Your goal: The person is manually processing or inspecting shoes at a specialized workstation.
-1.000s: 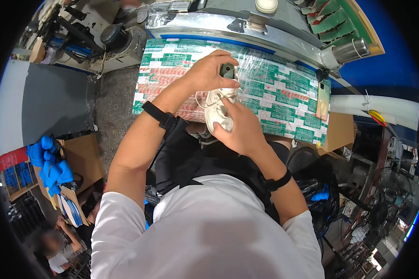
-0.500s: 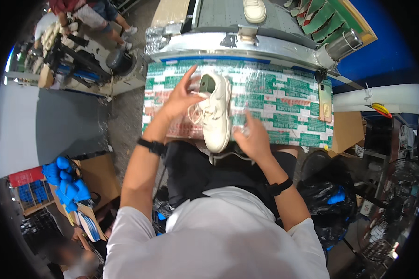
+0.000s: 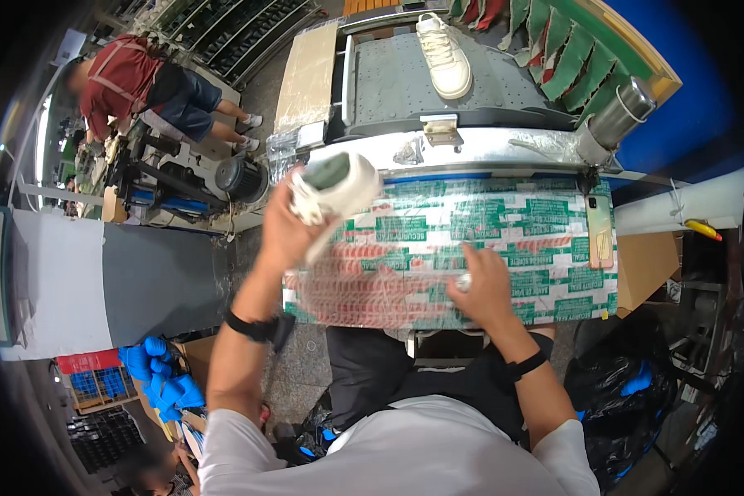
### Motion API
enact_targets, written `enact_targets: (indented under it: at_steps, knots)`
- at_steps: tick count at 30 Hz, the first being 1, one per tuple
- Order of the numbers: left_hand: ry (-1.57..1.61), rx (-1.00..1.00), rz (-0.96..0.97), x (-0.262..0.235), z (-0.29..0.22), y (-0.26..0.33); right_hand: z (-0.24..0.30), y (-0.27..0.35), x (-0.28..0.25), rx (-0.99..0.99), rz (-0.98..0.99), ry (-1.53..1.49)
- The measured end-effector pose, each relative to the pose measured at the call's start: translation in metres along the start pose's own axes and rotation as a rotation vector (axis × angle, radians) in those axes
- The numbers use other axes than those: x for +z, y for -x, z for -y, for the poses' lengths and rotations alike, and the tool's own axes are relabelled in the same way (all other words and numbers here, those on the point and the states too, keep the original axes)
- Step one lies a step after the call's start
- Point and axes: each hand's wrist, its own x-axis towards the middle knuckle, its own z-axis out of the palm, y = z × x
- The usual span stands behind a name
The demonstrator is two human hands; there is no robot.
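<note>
Up at the far left of the table, my left hand point(image 3: 293, 227) grips a cream sneaker point(image 3: 354, 188) by its laced front. The sneaker is tilted and slightly blurred, and its green lining shows through the opening. My right hand point(image 3: 486, 291) hovers over the table's near middle, fingers closed on a small white object point(image 3: 464, 283) whose kind I cannot make out. Another cream sneaker point(image 3: 448, 70) lies on the grey conveyor belt point(image 3: 388, 78) beyond the table.
Printed green-and-white tape covers the table point(image 3: 521, 285). A phone point(image 3: 599, 236) lies at its right edge. A metal cylinder point(image 3: 620, 120) stands at the back right, near green hanging flaps point(image 3: 566, 58). At far left a person in red point(image 3: 128, 78) stands by a motor point(image 3: 241, 178).
My left hand has carried the sneaker from the table's middle to the far left and tilted it. My right hand has closed on something small and white. The view has shifted forward.
</note>
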Motion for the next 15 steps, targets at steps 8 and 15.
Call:
enact_targets:
  at_steps: [8, 15]
  knots:
    - [-0.333, 0.084, 0.278, -0.078, 0.038, -0.295, -0.026, 0.001, 0.007, -0.070, -0.042, 0.146]
    - [-1.061, 0.936, -0.309, 0.102, -0.019, -0.357, -0.039, 0.007, -0.004, 0.002, -0.019, 0.168]
